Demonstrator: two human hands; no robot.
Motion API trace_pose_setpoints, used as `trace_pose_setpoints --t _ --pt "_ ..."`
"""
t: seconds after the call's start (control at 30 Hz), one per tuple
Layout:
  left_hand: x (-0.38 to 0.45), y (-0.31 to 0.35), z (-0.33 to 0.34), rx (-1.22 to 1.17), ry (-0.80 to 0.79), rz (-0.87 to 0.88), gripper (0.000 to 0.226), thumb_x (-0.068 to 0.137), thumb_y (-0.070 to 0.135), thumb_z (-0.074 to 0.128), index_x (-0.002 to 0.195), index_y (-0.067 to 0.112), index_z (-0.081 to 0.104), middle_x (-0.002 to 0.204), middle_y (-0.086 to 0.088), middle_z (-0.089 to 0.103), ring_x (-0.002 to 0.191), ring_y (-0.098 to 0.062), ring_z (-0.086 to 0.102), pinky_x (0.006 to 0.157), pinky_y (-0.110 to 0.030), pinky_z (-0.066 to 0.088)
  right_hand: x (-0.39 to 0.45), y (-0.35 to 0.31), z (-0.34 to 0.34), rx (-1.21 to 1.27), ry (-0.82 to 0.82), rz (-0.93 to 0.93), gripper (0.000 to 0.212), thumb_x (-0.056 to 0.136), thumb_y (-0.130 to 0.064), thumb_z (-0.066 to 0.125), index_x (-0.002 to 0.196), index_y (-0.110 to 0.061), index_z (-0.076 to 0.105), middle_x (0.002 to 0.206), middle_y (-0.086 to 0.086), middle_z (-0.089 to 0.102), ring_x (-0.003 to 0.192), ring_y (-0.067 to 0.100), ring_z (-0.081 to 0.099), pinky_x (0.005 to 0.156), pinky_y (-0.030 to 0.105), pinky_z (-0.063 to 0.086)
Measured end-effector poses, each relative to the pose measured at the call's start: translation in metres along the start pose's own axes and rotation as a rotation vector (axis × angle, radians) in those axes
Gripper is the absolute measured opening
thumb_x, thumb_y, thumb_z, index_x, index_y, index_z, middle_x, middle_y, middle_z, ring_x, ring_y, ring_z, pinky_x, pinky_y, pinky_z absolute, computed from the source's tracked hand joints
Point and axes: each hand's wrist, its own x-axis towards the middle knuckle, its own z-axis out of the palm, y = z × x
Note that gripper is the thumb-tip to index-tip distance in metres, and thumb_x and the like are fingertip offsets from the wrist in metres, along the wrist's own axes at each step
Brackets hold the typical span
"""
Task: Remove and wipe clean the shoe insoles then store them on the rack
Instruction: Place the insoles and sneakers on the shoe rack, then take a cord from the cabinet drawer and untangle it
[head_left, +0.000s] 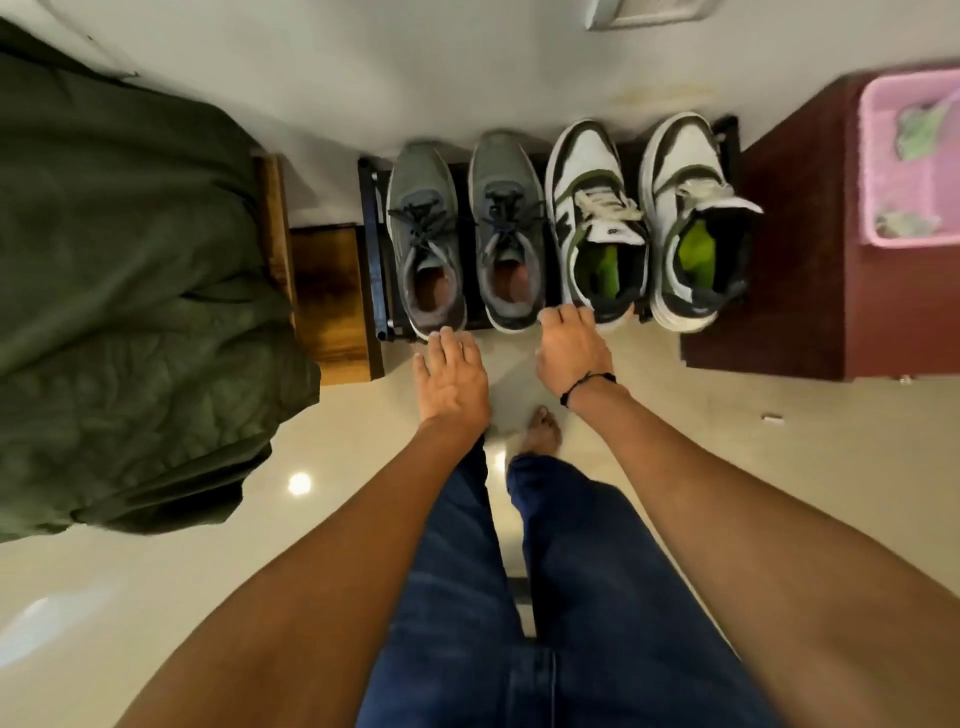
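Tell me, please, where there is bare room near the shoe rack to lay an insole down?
The rack is crowded: four shoes side by side fill it. Bare floor lies in front of it, between the dark green cover and the red cabinet, around both hands. The pink basket already holds things.

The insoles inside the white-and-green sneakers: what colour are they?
Bright lime green insoles, seen best in the head view, through the openings of both sneakers.
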Motion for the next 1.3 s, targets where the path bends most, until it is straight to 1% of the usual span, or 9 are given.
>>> trace_pose_setpoints --t 0.13,0.27,0.4,0.53,0.8,0.97,1.13,1.23,1.3 --pt "-0.030 0.030 -0.017 0.018 0.006 0.123 0.071 0.088 0.014 0.054 0.147 0.004 0.016 0.155 -0.017 0.010 0.144 -0.032 0.005 0.117 -0.047 0.011 -0.044 0.022 -0.021 0.058 0.033 0.126 0.039 0.091 -0.011 0.050 0.128 -0.004 0.041 0.132 0.017 0.040 0.126 0.032 0.030 0.101 0.037 0.034" --pt "-0.049 0.067 -0.039 0.064 0.060 0.297 0.064 0.087 0.012 0.053 0.144 0.003 0.025 0.154 -0.018 0.013 0.144 -0.032 0.008 0.116 -0.046 0.013 -0.084 0.052 -0.039 0.096 0.069 0.255 0.043 0.089 -0.012 0.051 0.130 -0.003 0.041 0.136 0.016 0.039 0.126 0.033 0.033 0.101 0.038 0.035" --pt "-0.066 0.103 -0.063 0.139 0.118 0.521 0.053 0.087 0.013 0.053 0.136 0.000 0.036 0.146 -0.019 0.027 0.138 -0.034 0.020 0.112 -0.044 0.022 -0.136 0.082 -0.050 0.159 0.057 0.446 0.030 0.089 -0.013 0.049 0.117 -0.003 0.054 0.127 0.017 0.046 0.120 0.033 0.038 0.100 0.036 0.036" --pt "-0.082 0.135 -0.081 0.246 0.130 0.693 0.056 0.087 0.013 0.054 0.137 0.000 0.034 0.145 -0.020 0.027 0.137 -0.035 0.022 0.112 -0.044 0.025 -0.188 0.096 -0.050 0.284 0.078 0.665 0.037 0.089 -0.010 0.045 0.124 0.000 0.048 0.135 0.018 0.040 0.129 0.034 0.030 0.103 0.038 0.035" --pt "-0.119 0.202 -0.085 0.414 0.096 0.961 0.057 0.086 0.014 0.054 0.137 0.000 0.033 0.145 -0.017 0.028 0.137 -0.031 0.023 0.112 -0.038 0.023 -0.251 0.109 -0.051 0.477 0.178 0.937 0.032 0.090 -0.011 0.045 0.119 -0.001 0.051 0.126 0.017 0.045 0.121 0.034 0.035 0.097 0.037 0.039" --pt "-0.141 0.235 -0.074 0.478 0.066 0.993 0.057 0.087 0.013 0.053 0.138 0.000 0.033 0.148 -0.019 0.025 0.140 -0.032 0.019 0.113 -0.040 0.022 -0.275 0.137 -0.053 0.556 0.276 0.976 0.034 0.091 -0.009 0.043 0.123 -0.002 0.051 0.129 0.017 0.045 0.124 0.033 0.034 0.100 0.036 0.037" --pt "-0.162 0.275 -0.055 0.489 0.032 0.981 0.057 0.088 0.014 0.054 0.139 -0.001 0.033 0.150 -0.018 0.023 0.142 -0.032 0.016 0.115 -0.042 0.021 -0.311 0.179 -0.035 0.602 0.240 1.011 0.039 0.091 -0.009 0.042 0.128 -0.001 0.048 0.133 0.017 0.043 0.124 0.032 0.034 0.099 0.036 0.038" --pt "-0.174 0.304 -0.041 0.483 0.006 0.994 0.058 0.089 0.014 0.054 0.140 0.000 0.033 0.151 -0.018 0.022 0.143 -0.031 0.015 0.116 -0.041 0.020 -0.330 0.209 -0.027 0.610 0.228 1.041 0.047 0.091 -0.011 0.042 0.136 0.000 0.038 0.132 0.017 0.044 0.125 0.032 0.034 0.100 0.036 0.037" --pt "-0.177 0.321 -0.033 0.462 0.003 1.003 0.057 0.089 0.014 0.056 0.139 -0.001 0.034 0.150 -0.019 0.024 0.142 -0.030 0.017 0.116 -0.039 0.021 -0.336 0.228 -0.026 0.603 0.229 1.037 0.042 0.091 -0.011 0.043 0.132 -0.001 0.043 0.130 0.017 0.045 0.124 0.033 0.035 0.099 0.036 0.038"
